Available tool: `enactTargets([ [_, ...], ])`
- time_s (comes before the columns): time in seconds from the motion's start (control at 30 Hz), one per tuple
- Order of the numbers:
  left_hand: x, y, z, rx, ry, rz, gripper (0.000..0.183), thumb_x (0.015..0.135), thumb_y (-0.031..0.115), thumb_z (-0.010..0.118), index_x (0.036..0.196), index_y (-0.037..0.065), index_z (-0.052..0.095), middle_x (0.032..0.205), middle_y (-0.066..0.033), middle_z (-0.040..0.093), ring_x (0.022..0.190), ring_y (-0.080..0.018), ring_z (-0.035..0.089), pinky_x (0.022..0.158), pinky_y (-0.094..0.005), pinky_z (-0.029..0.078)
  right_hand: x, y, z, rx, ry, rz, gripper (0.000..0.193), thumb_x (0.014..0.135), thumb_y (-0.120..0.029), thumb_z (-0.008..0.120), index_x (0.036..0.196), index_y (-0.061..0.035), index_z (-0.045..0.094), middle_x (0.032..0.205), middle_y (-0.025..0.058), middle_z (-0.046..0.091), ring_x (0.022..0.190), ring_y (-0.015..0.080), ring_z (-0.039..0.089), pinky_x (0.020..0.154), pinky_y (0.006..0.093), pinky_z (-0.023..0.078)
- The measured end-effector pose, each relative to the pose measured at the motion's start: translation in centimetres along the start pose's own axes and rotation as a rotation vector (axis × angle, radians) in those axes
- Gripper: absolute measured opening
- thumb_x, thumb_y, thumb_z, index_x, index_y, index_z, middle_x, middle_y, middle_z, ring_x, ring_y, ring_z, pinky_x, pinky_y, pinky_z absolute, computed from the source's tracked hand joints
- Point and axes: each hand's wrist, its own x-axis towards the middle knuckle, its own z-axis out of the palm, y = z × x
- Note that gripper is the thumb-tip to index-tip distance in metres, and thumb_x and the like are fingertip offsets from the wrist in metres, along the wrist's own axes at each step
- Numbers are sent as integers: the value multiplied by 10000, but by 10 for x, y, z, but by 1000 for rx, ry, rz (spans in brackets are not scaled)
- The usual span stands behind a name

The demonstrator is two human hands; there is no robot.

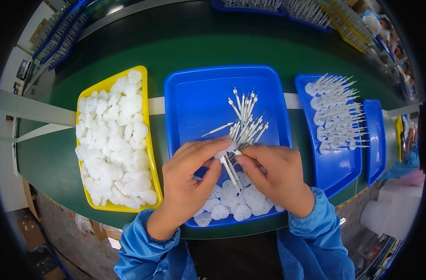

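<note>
Over the middle blue tray (pixel 222 77), my left hand (pixel 185 170) is closed, pinching a white scalloped plastic disc (pixel 225 151) between thumb and fingers. A few thin white-and-metal rods (pixel 229 171) hang down from the disc. My right hand (pixel 280 175) is closed too, its thumb and forefinger pinching a small rod (pixel 237 152) at the disc's right edge; my fingers partly hide where they meet. Just beyond my hands lies a loose heap of similar rods (pixel 245 128). Several white discs (pixel 255 200) lie at the tray's near end, below my hands.
On the left, a yellow tray (pixel 151 168) is heaped with white discs (pixel 112 135). A blue tray (pixel 334 175) on the right holds rows of discs with rods (pixel 337 114). Beside it lies another blue tray (pixel 375 140). More rod-filled trays (pixel 306 14) stand along the green table's (pixel 175 44) far side.
</note>
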Motion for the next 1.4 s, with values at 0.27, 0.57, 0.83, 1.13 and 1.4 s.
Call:
enactTargets([
  [0.27, 4, 4, 3, 97, 33, 51, 442, 868, -130, 758, 1278, 25, 817, 1083, -171, 834, 930, -302, 802, 862, -376, 624, -1, -5, -1, 226, -87, 269, 125, 962, -154, 859, 1009, -57, 796, 770, 122, 764, 618, 289, 743, 548, 370, 560],
  [0.57, 3, 7, 3, 203, 16, 112, 465, 850, -137, 769, 1287, 17, 818, 1090, -185, 837, 952, -325, 815, 872, -375, 627, -3, -2, 7, 33, 58, 113, 107, 947, -136, 865, 1003, -67, 806, 728, 117, 737, 585, 267, 725, 529, 367, 541],
  [0.83, -2, 5, 2, 119, 12, 49, 493, 841, -145, 785, 1306, 16, 817, 1076, -185, 841, 948, -315, 814, 885, -368, 624, 2, -3, 2, 277, -12, 273, 94, 953, -118, 862, 995, -44, 822, 754, 123, 751, 566, 212, 705, 534, 326, 524],
  [1.13, -3, 7, 4, 155, 6, 104, 496, 837, -146, 792, 1310, 1, 810, 1018, -186, 831, 899, -306, 805, 831, -360, 625, 1, -2, 2, 223, 4, 194, 104, 946, -130, 870, 987, -51, 816, 772, 115, 755, 586, 249, 711, 545, 340, 538],
  [1.4, -1, 8, 10, -363, 39, -198, 466, 902, -30, 853, 1355, 18, 755, 1295, -158, 790, 986, -184, 766, 806, -316, 613, 0, 0, 2, 67, 37, 42, 143, 921, -136, 878, 1038, -78, 818, 801, 79, 770, 624, 242, 720, 575, 352, 541],
])
